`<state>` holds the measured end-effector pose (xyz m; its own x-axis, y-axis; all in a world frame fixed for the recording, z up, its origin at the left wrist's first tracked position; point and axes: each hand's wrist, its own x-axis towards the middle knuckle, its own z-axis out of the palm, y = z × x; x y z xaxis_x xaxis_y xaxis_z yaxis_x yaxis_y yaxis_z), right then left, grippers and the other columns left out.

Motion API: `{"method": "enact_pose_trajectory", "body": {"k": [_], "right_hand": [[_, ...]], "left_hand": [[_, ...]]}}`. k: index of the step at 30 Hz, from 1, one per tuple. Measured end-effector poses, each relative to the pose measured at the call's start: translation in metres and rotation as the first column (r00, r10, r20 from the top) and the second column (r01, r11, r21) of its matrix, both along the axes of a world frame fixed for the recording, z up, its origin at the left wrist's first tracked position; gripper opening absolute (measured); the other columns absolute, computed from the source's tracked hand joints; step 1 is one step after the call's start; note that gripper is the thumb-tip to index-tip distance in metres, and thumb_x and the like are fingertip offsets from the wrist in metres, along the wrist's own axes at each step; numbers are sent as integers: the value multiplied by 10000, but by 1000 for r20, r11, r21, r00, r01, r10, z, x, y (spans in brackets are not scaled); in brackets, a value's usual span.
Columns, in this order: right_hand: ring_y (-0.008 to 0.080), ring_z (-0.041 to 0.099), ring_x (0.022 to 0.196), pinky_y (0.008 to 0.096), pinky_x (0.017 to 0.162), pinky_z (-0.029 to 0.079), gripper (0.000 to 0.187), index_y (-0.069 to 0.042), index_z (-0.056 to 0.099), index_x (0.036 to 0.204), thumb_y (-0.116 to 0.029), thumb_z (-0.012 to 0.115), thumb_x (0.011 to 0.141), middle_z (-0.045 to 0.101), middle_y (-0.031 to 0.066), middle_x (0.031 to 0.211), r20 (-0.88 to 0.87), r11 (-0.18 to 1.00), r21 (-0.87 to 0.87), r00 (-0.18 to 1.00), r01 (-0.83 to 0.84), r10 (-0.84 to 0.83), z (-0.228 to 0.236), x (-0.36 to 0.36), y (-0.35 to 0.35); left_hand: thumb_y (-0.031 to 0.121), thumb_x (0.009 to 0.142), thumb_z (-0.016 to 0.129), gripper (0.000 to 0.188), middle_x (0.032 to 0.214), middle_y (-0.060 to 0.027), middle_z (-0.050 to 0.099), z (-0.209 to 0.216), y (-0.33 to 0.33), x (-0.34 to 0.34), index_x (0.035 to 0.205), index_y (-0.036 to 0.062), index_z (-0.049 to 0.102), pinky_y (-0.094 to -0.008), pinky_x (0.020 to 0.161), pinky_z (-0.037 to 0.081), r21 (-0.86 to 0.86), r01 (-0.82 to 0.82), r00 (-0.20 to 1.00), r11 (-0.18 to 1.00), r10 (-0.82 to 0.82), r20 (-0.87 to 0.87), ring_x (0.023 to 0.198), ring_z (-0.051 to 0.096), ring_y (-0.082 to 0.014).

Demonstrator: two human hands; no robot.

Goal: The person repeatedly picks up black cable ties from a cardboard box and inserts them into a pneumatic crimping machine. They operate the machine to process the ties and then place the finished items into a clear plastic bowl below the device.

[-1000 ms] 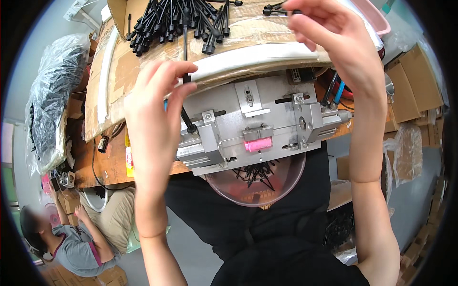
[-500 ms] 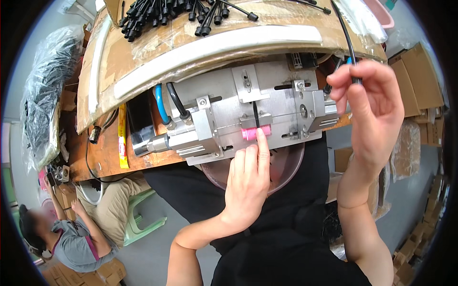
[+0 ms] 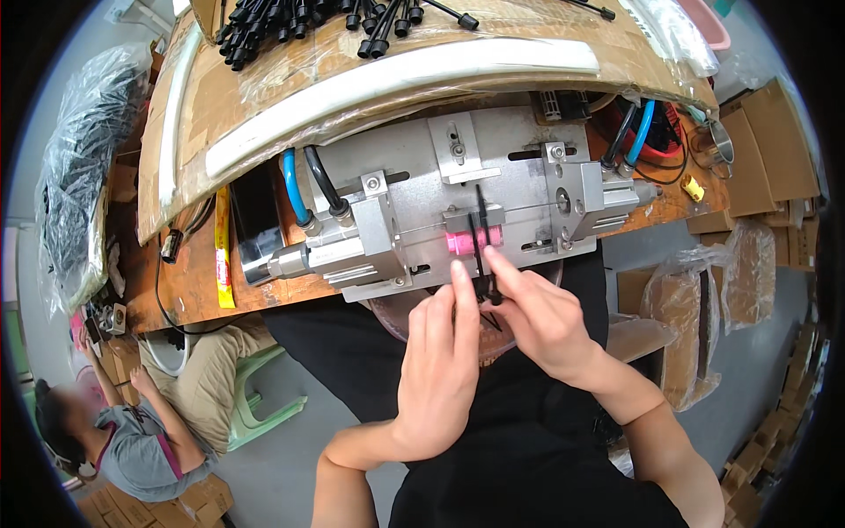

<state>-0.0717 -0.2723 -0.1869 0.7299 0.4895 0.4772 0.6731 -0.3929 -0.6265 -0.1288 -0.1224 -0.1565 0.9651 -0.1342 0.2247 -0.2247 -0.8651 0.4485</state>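
At a cluttered wooden workbench [image 3: 189, 282], you bring both hands to the near edge of a grey metal fixture [image 3: 458, 207]. Your right hand [image 3: 541, 317] pinches a thin black cable piece [image 3: 481, 238] between thumb and fingertips, holding it upright across the small pink block [image 3: 475, 240] at the front of the fixture. Your left hand [image 3: 440, 361] lies just beside it, fingers extended and loosely together, the fingertips touching the cable piece just below the pink block; it grips nothing that shows. Blue and black hoses [image 3: 308, 189] run into the fixture's left side, and more hoses [image 3: 629, 136] enter at the right. On the far side of the bench, a cardboard sheet [image 3: 264, 79] carries a long white strip [image 3: 396, 84] and a heap of black cable pieces [image 3: 326, 22]. At the near left, another person [image 3: 132, 431] sits low beside a green plastic stool [image 3: 268, 414].
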Motion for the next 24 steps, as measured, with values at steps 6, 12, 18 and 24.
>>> {"method": "enact_pose_trajectory", "body": {"k": [6,12,18,24], "right_hand": [[248,546,660,367,619,473,699,52,429,1396,57,702,752,527,103,746,-68,997,-80,998,-18,13,-1,6,7],[251,575,702,344,644,497,619,21,537,1307,-63,763,736,592,102,821,145,990,-128,987,-52,70,60,39,2],[337,644,816,406,746,523,353,59,536,1143,-103,646,849,644,209,881,641,946,-151,756,288,-128,119,173,37],[150,571,670,286,602,465,238,19,599,1083,-144,559,914,617,92,766,-7,938,-304,985,163,-173,147,199,23]], "left_hand": [[-102,748,609,687,1141,-158,516,4,15,-5,1403,-85,401,-373,819,482,-43,-14,1000,999,14,-5,970,534,-304],[-115,761,646,513,976,-121,578,48,47,59,1249,40,607,-351,772,470,-92,-34,951,995,60,304,843,560,-258],[71,848,645,173,816,-98,592,94,83,184,1014,21,637,-292,700,460,89,76,955,993,-98,281,750,576,-188],[91,885,662,136,811,-25,628,104,106,180,1002,24,652,-246,752,484,-84,134,990,987,-129,58,795,604,-102]]}}
